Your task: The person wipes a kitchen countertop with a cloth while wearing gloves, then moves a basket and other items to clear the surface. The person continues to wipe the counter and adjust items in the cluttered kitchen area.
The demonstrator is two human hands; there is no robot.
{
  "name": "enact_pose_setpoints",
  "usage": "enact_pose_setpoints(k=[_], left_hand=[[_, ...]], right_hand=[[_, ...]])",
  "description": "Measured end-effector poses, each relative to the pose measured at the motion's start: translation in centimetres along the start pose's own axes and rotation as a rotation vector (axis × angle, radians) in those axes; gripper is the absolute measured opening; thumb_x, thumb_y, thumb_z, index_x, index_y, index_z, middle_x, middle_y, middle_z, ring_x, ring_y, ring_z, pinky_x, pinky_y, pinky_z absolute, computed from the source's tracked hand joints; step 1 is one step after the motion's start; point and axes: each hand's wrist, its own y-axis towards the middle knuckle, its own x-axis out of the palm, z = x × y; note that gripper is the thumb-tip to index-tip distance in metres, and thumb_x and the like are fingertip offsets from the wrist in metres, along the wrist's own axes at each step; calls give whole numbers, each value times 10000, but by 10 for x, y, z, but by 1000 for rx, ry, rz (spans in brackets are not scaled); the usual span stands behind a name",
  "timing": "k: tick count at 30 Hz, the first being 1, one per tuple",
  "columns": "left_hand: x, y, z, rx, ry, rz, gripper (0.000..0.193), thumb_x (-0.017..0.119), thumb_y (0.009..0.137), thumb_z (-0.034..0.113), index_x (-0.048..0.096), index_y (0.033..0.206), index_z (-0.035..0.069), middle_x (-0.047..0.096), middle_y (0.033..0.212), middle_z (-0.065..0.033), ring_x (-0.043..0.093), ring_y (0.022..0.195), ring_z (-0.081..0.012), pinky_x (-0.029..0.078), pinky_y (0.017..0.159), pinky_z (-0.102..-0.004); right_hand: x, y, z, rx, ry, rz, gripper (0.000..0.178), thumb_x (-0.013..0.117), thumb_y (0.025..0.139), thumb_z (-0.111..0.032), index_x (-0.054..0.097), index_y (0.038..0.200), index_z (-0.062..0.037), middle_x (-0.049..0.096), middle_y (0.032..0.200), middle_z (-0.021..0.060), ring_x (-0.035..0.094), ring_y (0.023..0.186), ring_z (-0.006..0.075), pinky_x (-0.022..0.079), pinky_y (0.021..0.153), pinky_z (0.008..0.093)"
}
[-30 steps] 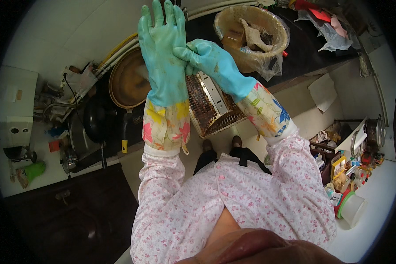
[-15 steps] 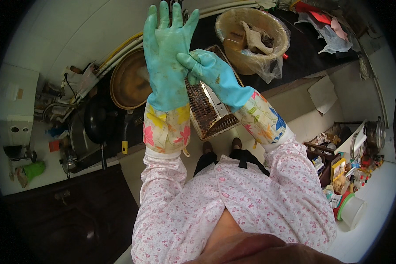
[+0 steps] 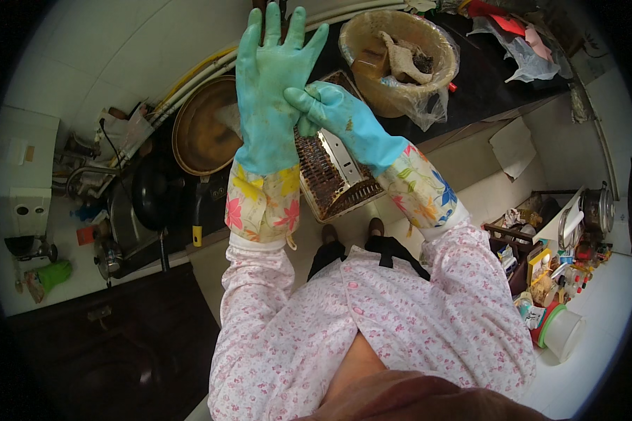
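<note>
Both my hands wear teal rubber gloves with flowered cuffs. My left hand [image 3: 268, 84] is raised with its fingers spread and straight. My right hand [image 3: 330, 112] reaches across and pinches the left glove at the palm near the thumb. Below the hands lies a rectangular metal grid rack [image 3: 333, 172] on the dark counter. Neither hand touches the rack.
A round brown wok [image 3: 200, 130] sits left of the rack, with a black pan [image 3: 154, 193] and a sink with a tap further left. A tan basin lined with a plastic bag [image 3: 400, 59] holds scraps at the upper right. Crowded shelves and a white lidded tub [image 3: 562, 333] stand at the right.
My left hand rose slightly and spread its fingers straighter. My right hand slid along the left glove toward the palm, keeping hold of it.
</note>
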Motion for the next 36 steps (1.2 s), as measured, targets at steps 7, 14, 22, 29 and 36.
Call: enact_pose_setpoints(k=[7,14,22,29,36], left_hand=[[10,2,17,47,262,1,481,553,1051,230,444,1493,75,474,1502,-140,347,1488,-375,252,1268,-636],[2,-6,16,36,355,-12,488,541,1059,246,413,1504,92,414,1545,-142,349,1487,-379,293,1264,-594],[-2,1,19,-42,210,154,472,407,1083,194,414,1547,105,483,1546,-128,429,1414,-356,425,1116,-535],[-10,7,8,31,415,119,473,342,1082,80,375,1554,82,452,1570,-124,438,1428,-291,424,1132,-524],[-12,8,8,83,424,117,464,330,1092,108,365,1549,42,453,1579,-118,437,1444,-293,381,1183,-511]], right_hand=[[-32,23,11,-59,25,154,525,582,1050,-475,667,1192,24,723,1018,92,678,928,150,542,871,298],[-18,33,-5,-87,-20,235,440,655,1019,-435,680,1109,-5,717,976,72,680,872,133,542,814,273],[-27,49,9,-132,68,259,354,737,976,-308,682,1099,20,726,943,85,686,818,138,559,744,275],[-19,48,13,-194,-45,417,322,700,1008,-287,661,1069,27,714,927,79,694,828,137,586,759,273],[-19,49,21,-221,8,396,254,660,1009,-235,695,1064,10,710,872,61,649,759,131,524,708,279]])
